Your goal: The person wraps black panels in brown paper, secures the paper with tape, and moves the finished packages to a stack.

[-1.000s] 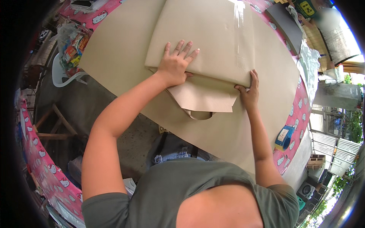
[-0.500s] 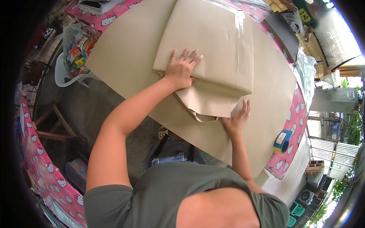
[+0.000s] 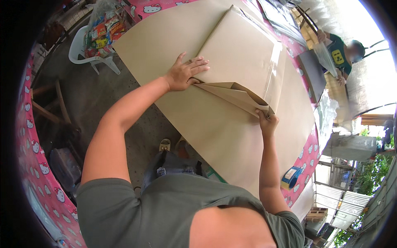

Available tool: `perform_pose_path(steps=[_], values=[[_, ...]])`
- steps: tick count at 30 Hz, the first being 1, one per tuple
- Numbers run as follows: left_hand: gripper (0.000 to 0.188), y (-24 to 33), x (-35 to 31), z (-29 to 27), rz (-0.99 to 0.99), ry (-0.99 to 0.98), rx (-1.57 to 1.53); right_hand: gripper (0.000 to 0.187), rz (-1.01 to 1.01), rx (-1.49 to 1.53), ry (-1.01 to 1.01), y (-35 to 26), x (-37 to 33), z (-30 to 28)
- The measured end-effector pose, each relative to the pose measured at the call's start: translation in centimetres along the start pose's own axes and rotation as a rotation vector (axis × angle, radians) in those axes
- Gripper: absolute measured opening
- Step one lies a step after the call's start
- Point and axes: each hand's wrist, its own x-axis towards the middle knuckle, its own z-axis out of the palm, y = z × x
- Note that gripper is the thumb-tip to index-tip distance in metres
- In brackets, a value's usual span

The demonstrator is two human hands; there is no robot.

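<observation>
A flat package wrapped in brown paper (image 3: 244, 53) lies on a larger sheet of brown paper (image 3: 198, 120). Clear tape (image 3: 273, 68) runs along its right side. On the near left corner rests my left hand (image 3: 184, 75), fingers spread flat over the wrap and thumb at the crease. My right hand (image 3: 268, 123) pinches the near right corner of the loose paper flap (image 3: 233, 94). This end flap stands partly raised, with an open fold between it and the package. What the package contains is hidden by the wrap.
A blue tape roll (image 3: 291, 177) sits on the pink tablecloth (image 3: 311, 155) at right. Left of the table, a white plastic chair (image 3: 76, 51) holds colourful packets (image 3: 105, 33). A dark flat panel (image 3: 311, 76) and clear plastic (image 3: 326, 113) lie farther right, near another person (image 3: 340, 53).
The near end flap has been pulled into a slanted fold. My right hand has moved up and now grips its corner. My left hand has shifted to the package's left corner; the view has turned.
</observation>
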Motion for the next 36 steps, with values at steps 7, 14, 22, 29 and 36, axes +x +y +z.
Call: perform_pose_path(steps=[7, 14, 22, 29, 36], values=[[0.037, 5.0, 3.1, -0.9, -0.064, 0.007, -0.242, 0.022, 0.288, 0.024, -0.18, 2.2, 1.6, -1.3], [0.05, 4.8, 5.2, 1.4, -0.517, 0.168, -0.086, 0.073, 0.031, -0.474, -0.137, -2.1, 6.3, 1.5], [0.106, 6.5, 7.6, -1.0, -0.859, -0.13, -0.202, 0.088, 0.303, -0.447, -0.276, -0.6, 7.5, 2.5], [0.11, 6.5, 8.9, 0.1, -0.945, -0.102, -0.185, 0.091, 0.041, -0.438, -0.165, -3.4, 9.9, 8.6], [0.117, 6.5, 8.6, 0.0, -0.932, 0.027, -0.193, 0.064, 0.102, -0.066, 0.05, 7.5, 18.7, 4.3]])
